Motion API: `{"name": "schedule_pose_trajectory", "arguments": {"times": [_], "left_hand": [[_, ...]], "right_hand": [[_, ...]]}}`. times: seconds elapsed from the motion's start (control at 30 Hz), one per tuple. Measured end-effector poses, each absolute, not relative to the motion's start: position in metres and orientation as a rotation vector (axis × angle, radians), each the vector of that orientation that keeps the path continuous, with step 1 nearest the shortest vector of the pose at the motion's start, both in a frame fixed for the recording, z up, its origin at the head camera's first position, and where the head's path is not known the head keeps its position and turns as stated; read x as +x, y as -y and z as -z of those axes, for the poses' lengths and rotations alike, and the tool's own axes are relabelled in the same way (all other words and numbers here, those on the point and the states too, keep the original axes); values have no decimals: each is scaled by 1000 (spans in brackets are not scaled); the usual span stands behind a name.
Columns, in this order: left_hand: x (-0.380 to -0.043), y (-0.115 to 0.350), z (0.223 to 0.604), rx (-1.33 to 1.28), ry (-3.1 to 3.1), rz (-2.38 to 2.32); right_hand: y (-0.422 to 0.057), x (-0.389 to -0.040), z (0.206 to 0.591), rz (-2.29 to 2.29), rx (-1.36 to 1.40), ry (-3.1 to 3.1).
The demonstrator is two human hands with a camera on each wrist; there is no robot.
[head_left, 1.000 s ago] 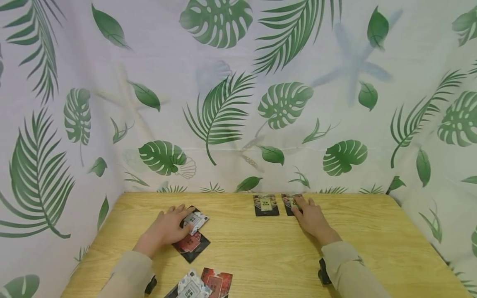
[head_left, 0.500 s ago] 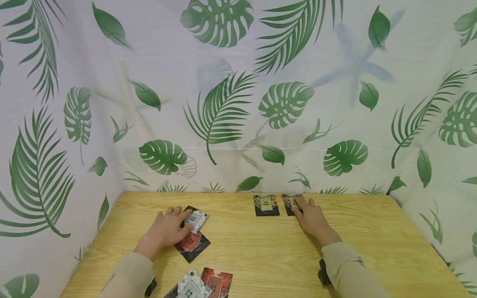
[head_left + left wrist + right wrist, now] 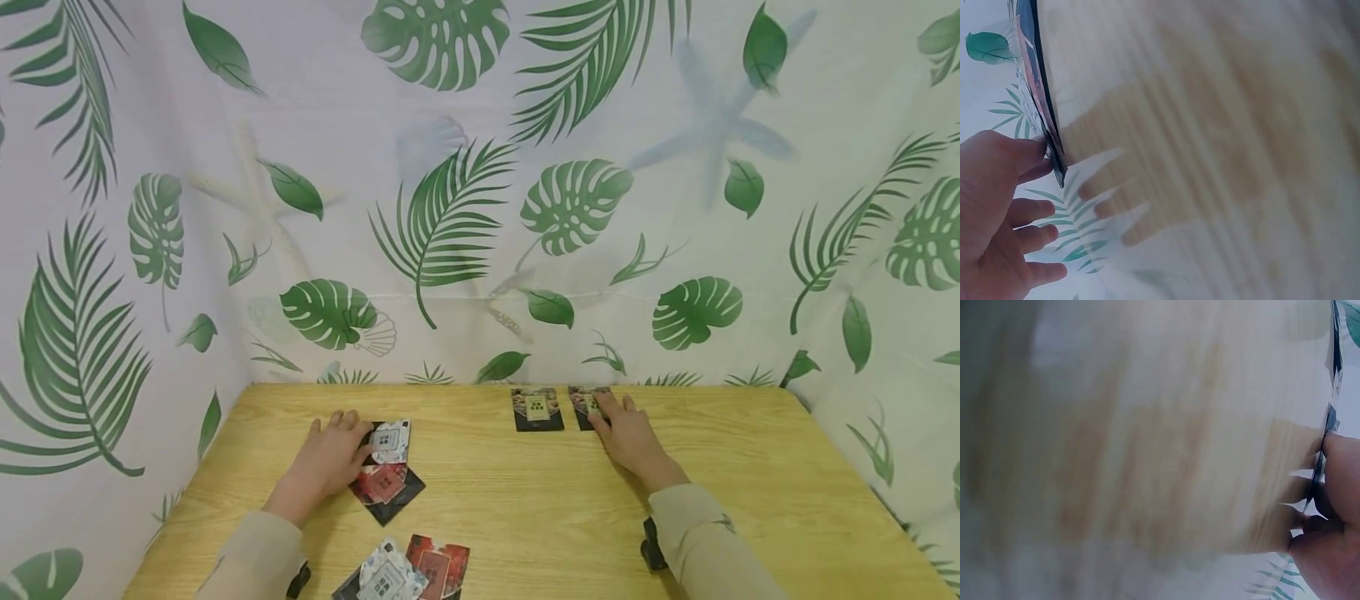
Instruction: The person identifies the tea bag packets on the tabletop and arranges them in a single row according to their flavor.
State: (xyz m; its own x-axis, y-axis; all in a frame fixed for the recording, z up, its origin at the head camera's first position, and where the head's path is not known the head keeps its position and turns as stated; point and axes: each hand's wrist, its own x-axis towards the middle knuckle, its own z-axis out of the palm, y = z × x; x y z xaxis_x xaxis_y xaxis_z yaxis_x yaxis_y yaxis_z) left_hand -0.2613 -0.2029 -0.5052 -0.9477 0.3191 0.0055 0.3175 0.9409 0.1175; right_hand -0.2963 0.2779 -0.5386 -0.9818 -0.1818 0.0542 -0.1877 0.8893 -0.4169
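At the left of the table, my left hand (image 3: 326, 457) pinches the left edge of a flat packet with a white, blue-patterned front (image 3: 391, 442). The left wrist view shows thumb and index finger at the edge of this packet (image 3: 1040, 87), the other fingers spread free. Its lower edge overlaps a red and black packet (image 3: 390, 498) lying askew. At the table's back, my right hand (image 3: 636, 443) rests its fingers on the right side of a dark packet with a pale label (image 3: 582, 407), partly covering it. A matching packet (image 3: 537, 410) lies just left of that one.
Near the front, a white-fronted packet (image 3: 386, 575) overlaps a red packet (image 3: 438, 567). The wood-grain table (image 3: 517, 492) ends at a leaf-printed cloth (image 3: 465, 350) that rises behind it and along both sides.
The white-fronted packet has turned straighter and shifted slightly left, and my left hand has moved from lying over it to its left edge. My right hand stays on the dark packet.
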Motion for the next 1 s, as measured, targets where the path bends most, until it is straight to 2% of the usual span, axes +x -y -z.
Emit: {"name": "schedule_pose_trajectory", "arguments": {"times": [0.27,1.0], "left_hand": [[-262,196,506,592,-3008,-140],[-264,185,503,612,-2981,-275]], "right_hand": [[-278,-296,538,-670,298,3046],[-277,-295,537,-676,289,3042]]}}
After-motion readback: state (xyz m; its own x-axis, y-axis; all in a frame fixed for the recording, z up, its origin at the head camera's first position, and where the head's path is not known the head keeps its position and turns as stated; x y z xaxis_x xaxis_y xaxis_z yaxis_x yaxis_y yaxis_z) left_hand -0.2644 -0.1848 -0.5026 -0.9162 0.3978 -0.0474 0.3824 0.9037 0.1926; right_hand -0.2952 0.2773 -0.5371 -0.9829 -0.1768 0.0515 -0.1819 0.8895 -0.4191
